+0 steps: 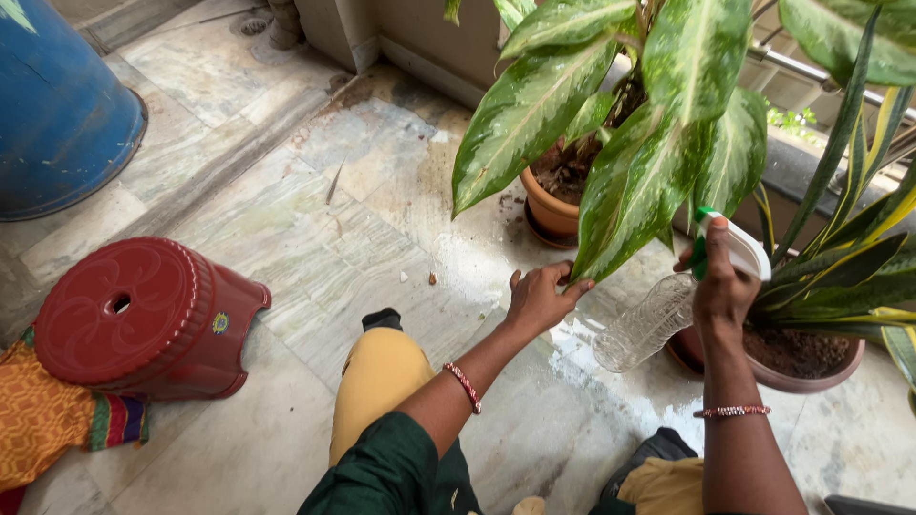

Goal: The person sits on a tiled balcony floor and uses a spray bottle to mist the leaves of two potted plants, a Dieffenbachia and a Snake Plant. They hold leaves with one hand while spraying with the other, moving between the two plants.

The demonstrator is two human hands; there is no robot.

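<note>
Knees in yellow trousers [380, 381] crouch over a wet marble floor [315, 238], both hands busy at a potted plant.

Right hand [722, 286] is clamped round the neck of a clear spray bottle [658, 319] with a white and green trigger head, tilted so its body points down and left, just beside a brown pot [811, 374]. That bottle looks light, thin-walled and likely slippery when wet; the neck under the trigger seems the surest hold. Left hand [541, 298] is spread, fingertips touching the tip of a variegated leaf [639, 191], which looks soft and easily torn. Behind stands a terracotta pot [551, 212]; a red stool [143, 319] lies tipped at left.
</note>
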